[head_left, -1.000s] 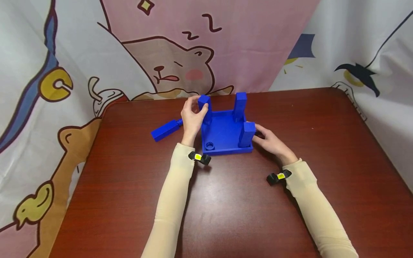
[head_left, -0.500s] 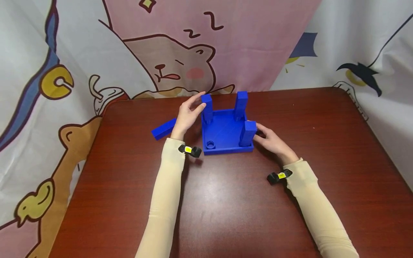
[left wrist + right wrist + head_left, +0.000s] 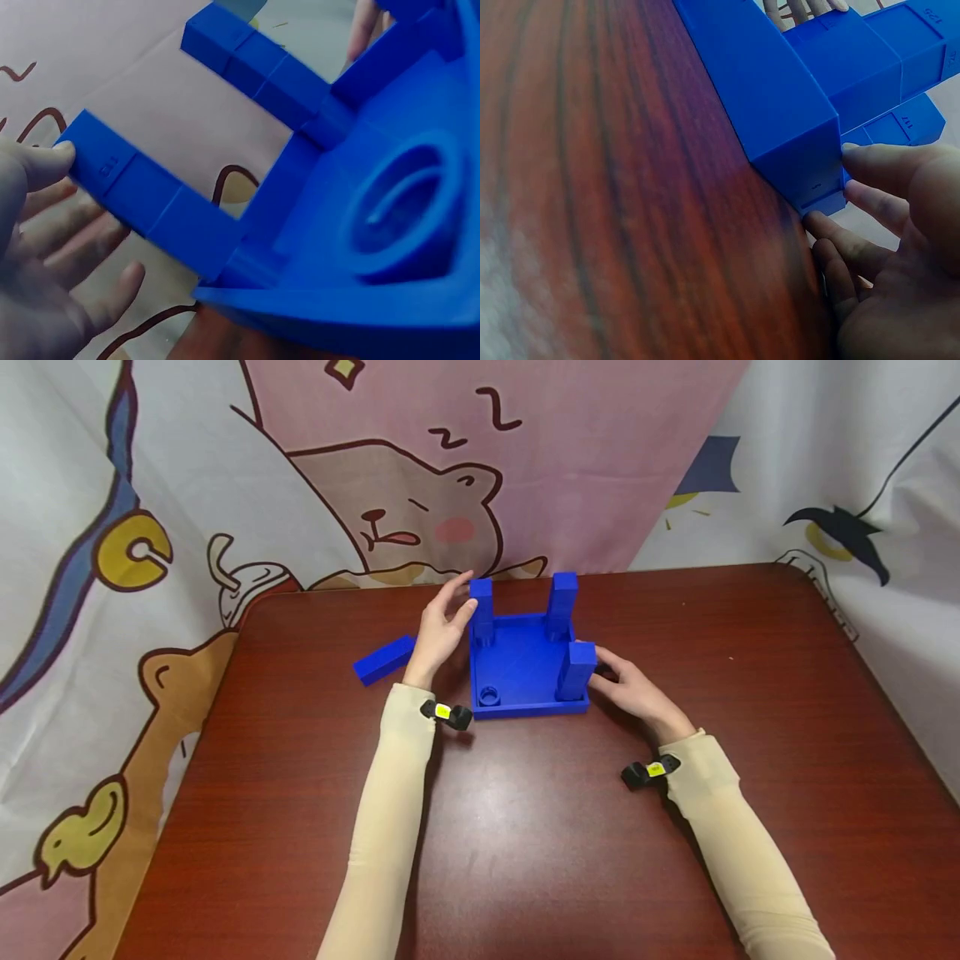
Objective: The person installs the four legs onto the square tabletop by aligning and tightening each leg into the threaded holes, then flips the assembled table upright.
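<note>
A square blue tray-like base [image 3: 521, 671] lies on the table with three blue square posts standing at its corners. My left hand [image 3: 438, 631] pinches the back-left post [image 3: 482, 608] near its top. In the left wrist view the thumb [image 3: 56, 161] lies on that post's edge and the other fingers spread behind it. At the front right stands another post [image 3: 576, 670]; beside it my right hand [image 3: 637, 695] holds the base's side wall, its fingertips partly hidden in the head view. A third post [image 3: 562, 603] rises at the back right. The front-left corner shows a round socket [image 3: 489, 696].
A loose blue post [image 3: 384, 660] lies on the brown table [image 3: 517, 843], left of the base and partly covered by the left hand. Behind the table hangs a cartoon-printed curtain [image 3: 585, 468]. Each sleeve carries a small black wrist camera [image 3: 447, 715].
My left hand has drawn back leftward from the back-left post, then edged slightly right again; the post has turned a little. My right hand and the base stay in place.
</note>
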`<state>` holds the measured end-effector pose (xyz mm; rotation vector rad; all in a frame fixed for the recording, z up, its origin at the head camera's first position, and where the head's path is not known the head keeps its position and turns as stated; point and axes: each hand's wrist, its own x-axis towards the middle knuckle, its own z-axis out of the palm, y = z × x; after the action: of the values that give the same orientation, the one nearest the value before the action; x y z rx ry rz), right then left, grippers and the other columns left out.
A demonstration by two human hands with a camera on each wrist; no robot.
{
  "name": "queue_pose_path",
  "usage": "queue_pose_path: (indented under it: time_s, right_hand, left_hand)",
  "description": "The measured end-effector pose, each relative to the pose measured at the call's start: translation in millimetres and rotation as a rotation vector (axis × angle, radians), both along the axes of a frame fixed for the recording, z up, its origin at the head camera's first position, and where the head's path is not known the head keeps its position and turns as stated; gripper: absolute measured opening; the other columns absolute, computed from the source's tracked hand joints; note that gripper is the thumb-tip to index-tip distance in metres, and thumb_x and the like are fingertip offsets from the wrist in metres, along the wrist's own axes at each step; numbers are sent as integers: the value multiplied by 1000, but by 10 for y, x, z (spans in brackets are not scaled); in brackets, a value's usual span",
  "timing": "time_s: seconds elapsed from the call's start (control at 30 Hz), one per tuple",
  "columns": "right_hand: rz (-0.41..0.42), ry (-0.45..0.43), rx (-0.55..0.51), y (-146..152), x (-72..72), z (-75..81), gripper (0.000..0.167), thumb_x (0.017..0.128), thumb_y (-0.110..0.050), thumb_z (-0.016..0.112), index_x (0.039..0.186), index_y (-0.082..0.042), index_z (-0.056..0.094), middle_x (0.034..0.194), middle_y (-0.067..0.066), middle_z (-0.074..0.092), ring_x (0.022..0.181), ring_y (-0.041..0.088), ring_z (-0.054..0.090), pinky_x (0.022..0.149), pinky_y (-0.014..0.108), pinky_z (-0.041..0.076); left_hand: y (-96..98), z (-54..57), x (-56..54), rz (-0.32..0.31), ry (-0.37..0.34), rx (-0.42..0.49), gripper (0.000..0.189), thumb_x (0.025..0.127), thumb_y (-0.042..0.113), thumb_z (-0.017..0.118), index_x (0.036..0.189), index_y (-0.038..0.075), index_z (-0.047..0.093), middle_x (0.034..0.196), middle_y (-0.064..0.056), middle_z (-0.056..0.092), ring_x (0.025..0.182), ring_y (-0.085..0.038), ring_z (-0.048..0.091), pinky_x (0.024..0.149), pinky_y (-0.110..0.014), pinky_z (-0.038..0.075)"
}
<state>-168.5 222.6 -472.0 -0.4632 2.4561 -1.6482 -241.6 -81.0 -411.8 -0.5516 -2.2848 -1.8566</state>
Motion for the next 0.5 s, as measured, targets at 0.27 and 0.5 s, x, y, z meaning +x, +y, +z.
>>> queue_pose_path:
  time_s: [0.27,0.5]
  right_hand:
    - [2,2,-4,18,11,14,51,96,-3,57,145,-1,41,141,18,47,117,15,49,96,21,36]
    - [3,13,-20,1,18,22,51,96,-3,58,144,0,42,136,20,51,110,12,51,92,21,38]
  left_hand:
    - [228,-107,100,247,35,12,49,85,14,75,127,1,55,117,-12,63,102,-21,61,82,-37,52]
    - [375,-63,107,454,71,-105,43,80,27,81,110,3,62,97,-9,68,88,-18,64,74,-27,52]
